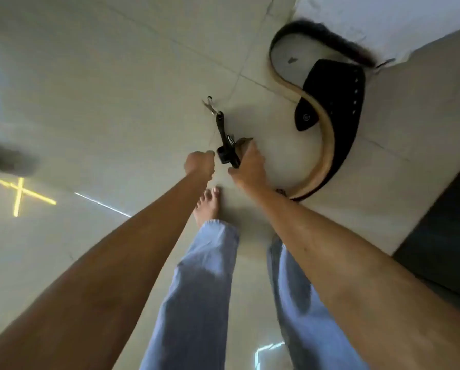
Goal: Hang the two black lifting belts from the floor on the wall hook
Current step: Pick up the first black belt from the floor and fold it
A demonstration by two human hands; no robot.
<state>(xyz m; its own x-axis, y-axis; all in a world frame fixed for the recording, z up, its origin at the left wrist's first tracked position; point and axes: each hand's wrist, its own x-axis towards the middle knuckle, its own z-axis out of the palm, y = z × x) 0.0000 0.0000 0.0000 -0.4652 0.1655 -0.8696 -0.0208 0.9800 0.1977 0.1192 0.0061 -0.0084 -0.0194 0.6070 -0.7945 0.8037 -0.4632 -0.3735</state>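
Note:
A wide black lifting belt [333,108] with a tan inner side lies curled on the tiled floor at the upper right, one end against the white wall base. A second, narrow black belt [221,129] with a metal buckle [210,105] stretches up from my hands over the floor. My right hand [249,166] is closed around its near end. My left hand [200,163] is curled tight, its fingertips pinching the black end piece beside the right hand. No wall hook is in view.
My legs in light blue jeans and a bare foot [209,206] stand just below the hands. A dark mat or panel [442,222] borders the floor at the right. A yellow cross mark [19,192] lies on the floor at the left.

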